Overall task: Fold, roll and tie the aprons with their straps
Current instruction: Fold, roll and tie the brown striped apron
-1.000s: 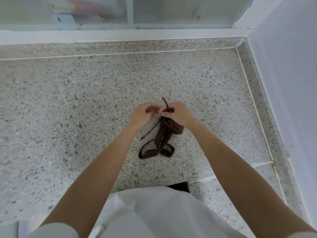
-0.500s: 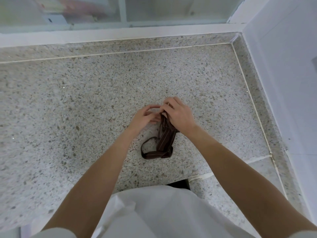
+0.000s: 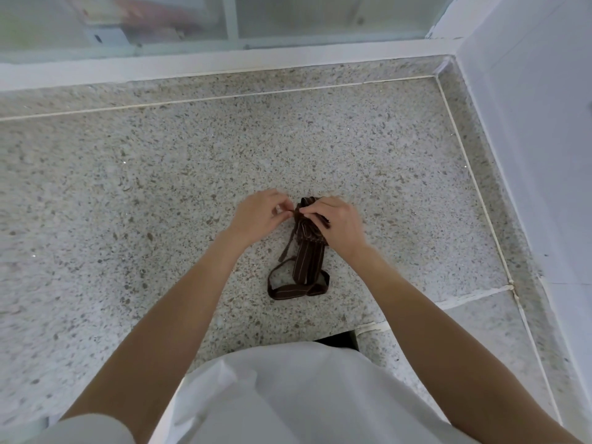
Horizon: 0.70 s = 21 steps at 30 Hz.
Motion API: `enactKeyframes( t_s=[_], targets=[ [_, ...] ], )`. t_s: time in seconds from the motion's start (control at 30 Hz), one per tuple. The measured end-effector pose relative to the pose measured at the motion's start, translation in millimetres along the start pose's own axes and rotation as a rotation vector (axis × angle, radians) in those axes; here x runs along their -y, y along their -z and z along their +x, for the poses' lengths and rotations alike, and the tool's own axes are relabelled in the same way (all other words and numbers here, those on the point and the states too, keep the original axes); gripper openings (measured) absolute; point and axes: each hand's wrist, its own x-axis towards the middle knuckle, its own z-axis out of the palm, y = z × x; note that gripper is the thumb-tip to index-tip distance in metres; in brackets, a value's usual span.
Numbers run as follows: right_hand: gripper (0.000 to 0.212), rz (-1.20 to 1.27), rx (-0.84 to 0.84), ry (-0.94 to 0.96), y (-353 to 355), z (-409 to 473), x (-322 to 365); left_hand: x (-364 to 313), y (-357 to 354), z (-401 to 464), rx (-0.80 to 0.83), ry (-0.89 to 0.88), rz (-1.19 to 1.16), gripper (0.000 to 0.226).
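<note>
Rolled brown pinstriped apron bundle on speckled terrazzo counter. Right hand curls over its top; left hand pinches the strap end beside it.

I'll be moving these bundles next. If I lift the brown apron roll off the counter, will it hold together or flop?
The roll probably keeps its shape where the strap binds it. The loose loop lying slack on the counter would likely dangle. Soft cloth, so probably light and unlikely to slip.
</note>
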Motion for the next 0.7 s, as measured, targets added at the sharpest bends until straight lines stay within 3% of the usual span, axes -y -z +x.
enactKeyframes(
  t_s=[0.17, 0.33, 0.7],
  targets=[
    [0.011, 0.022, -0.061, -0.049, -2, -9, 6, 8, -8, -9, -0.063, -0.030, 0.131, 0.013],
    [0.016, 0.064, -0.095, -0.119, 0, -19, 11, 14, -8, -13, -0.058, 0.064, 0.196, 0.016],
    [0.014, 0.225, -0.172, -0.505, -3, -18, 22, 14, -16, -8, -0.010, 0.174, 0.267, 0.022]
  ],
)
